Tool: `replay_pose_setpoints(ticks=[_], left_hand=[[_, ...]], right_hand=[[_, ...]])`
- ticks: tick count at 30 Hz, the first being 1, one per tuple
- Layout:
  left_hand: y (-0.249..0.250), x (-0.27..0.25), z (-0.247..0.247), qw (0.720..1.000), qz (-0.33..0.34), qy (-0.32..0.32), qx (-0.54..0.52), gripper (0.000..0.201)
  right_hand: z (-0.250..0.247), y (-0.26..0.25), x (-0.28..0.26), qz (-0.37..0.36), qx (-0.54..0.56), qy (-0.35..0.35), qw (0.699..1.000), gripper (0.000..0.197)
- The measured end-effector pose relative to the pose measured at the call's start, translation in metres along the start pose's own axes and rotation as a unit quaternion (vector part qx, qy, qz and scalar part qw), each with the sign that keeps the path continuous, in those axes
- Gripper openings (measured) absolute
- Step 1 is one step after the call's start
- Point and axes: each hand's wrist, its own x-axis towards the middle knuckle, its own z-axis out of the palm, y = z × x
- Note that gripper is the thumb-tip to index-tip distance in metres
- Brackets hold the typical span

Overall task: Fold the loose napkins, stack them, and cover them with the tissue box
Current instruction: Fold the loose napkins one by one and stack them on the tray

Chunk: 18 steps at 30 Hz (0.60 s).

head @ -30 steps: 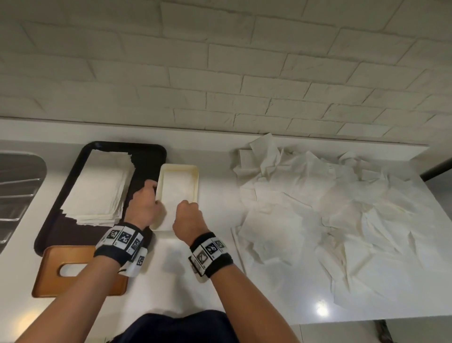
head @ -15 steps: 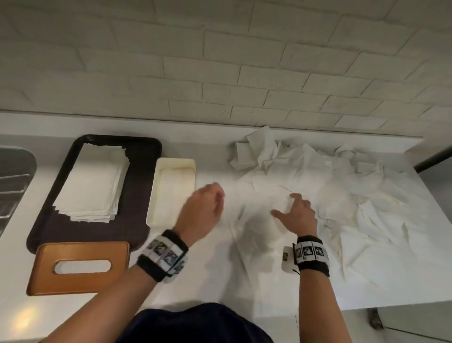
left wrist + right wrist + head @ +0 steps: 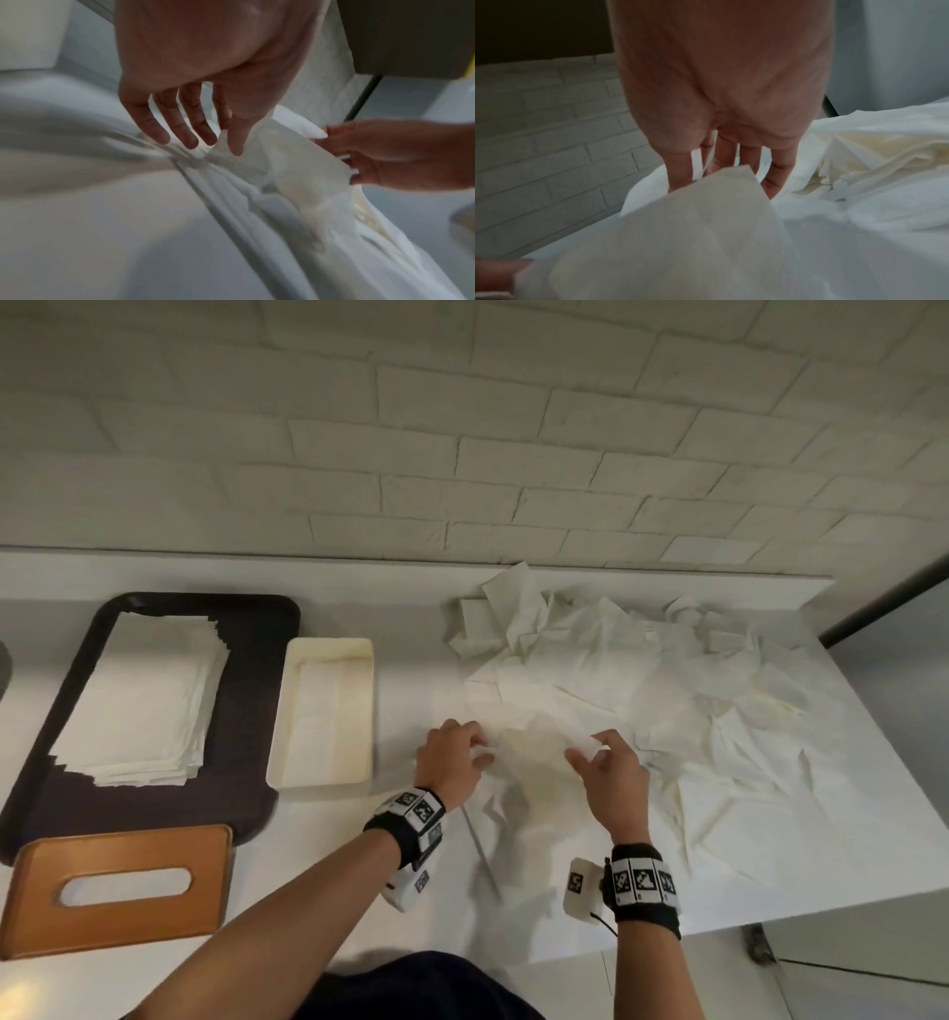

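Observation:
A heap of loose white napkins (image 3: 683,690) covers the right half of the counter. Both hands hold one napkin (image 3: 534,752) at the heap's near left edge. My left hand (image 3: 454,762) pinches its left edge between thumb and forefinger (image 3: 235,140). My right hand (image 3: 608,765) pinches the right corner (image 3: 312,130), which stands up in the right wrist view (image 3: 706,223). A cream tray (image 3: 328,654) holding folded napkins sits to the left. The brown tissue box cover (image 3: 118,886) lies at the near left.
A black tray (image 3: 251,711) carries a stack of flat napkins (image 3: 144,701) at the far left. A brick wall (image 3: 462,428) backs the counter. The counter's right edge (image 3: 873,737) drops off beside a dark bar.
Both hands left the cream tray and moved right to the heap. They now pinch a single napkin at its two sides.

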Motion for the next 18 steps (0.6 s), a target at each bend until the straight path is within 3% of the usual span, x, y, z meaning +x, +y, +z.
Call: replay_pose_setpoints(ticks=[6, 8, 11, 14, 18], left_hand=[[0.013, 0.001, -0.071, 0.974, 0.027, 0.057, -0.219, 0.017], [0.021, 0.000, -0.101, 0.970, 0.052, 0.083, -0.224, 0.017], [0.033, -0.004, -0.141, 0.966, 0.086, 0.113, -0.217, 0.015], [0.042, -0.005, -0.166, 0.969, 0.110, 0.089, -0.204, 0.014], [0.054, -0.012, -0.179, 0.974, 0.145, 0.035, -0.167, 0.009]], right_hand=[[-0.031, -0.039, -0.012, -0.064, 0.111, 0.031, 0.991, 0.019], [-0.054, -0.067, -0.019, -0.123, 0.118, -0.009, 0.985, 0.020], [-0.091, -0.116, -0.035, -0.202, 0.089, -0.127, 0.967, 0.012], [-0.109, -0.157, -0.046, -0.240, 0.101, -0.212, 0.942, 0.007], [-0.073, -0.177, -0.036, -0.297, 0.115, -0.184, 0.930, 0.011]])
